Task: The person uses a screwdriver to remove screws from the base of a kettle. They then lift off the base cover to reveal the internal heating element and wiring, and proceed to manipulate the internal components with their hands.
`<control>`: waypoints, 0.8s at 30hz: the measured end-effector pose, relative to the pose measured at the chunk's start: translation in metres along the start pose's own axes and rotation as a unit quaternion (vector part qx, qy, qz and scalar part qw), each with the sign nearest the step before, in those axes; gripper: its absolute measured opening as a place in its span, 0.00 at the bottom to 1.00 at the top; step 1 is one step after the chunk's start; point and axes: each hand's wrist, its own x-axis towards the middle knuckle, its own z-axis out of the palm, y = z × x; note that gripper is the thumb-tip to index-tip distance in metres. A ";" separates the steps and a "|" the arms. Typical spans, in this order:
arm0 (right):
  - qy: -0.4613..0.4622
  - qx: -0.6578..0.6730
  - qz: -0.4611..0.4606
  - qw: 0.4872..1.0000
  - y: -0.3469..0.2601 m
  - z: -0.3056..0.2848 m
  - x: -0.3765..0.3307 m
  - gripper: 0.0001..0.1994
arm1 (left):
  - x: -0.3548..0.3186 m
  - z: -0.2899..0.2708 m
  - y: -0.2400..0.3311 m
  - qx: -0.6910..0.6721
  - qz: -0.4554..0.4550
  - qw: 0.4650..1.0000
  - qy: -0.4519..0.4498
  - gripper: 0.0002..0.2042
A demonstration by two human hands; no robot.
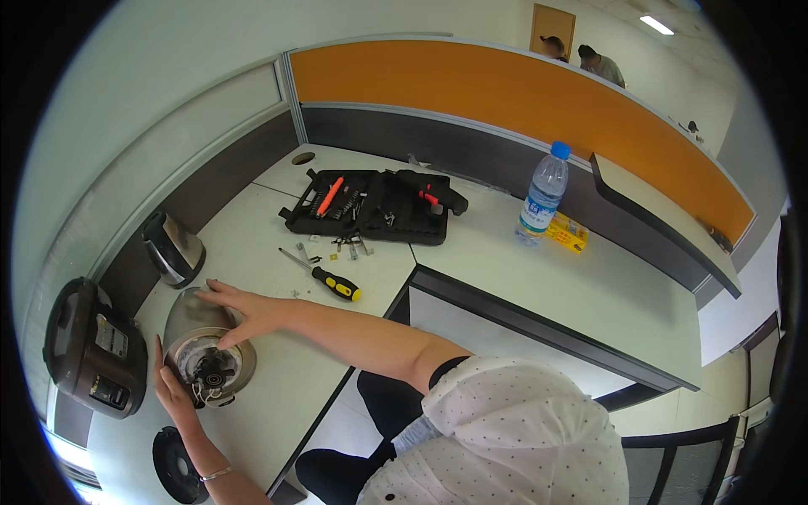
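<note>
A steel electric kettle body [189,313] lies on the desk at the left, its opened underside facing me. Inside the rim show a round black connector [214,379] and pale wires. My right hand [246,315] spans its upper right side, fingers spread over the steel and thumb at the rim. Along the lower left side rests my left hand [175,397], fingers straight against the body. Between them the two hands hold the kettle. A round black plastic cover [172,467] lies beside my left wrist. Beyond my right forearm is a black and yellow screwdriver [335,284].
A brown rice cooker [99,353] and a black-and-steel kettle [174,249] stand along the left wall. Farther back lies an open black toolbox [370,206], small metal parts [352,245] before it. A water bottle [543,195] and yellow packet [567,232] stand by the orange partition [471,93].
</note>
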 end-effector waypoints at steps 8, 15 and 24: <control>0.014 -0.031 -0.009 0.999 -0.011 0.007 0.002 0.46 | -0.002 0.000 0.002 -0.076 -0.030 0.996 0.017 0.28; 0.086 -0.198 -0.003 0.976 -0.016 0.011 -0.006 0.33 | -0.002 0.006 0.070 0.389 0.178 0.883 0.195 0.21; 0.149 -0.232 -0.037 0.960 -0.007 0.020 -0.006 0.29 | -0.028 0.037 0.114 0.420 0.192 0.887 0.000 0.25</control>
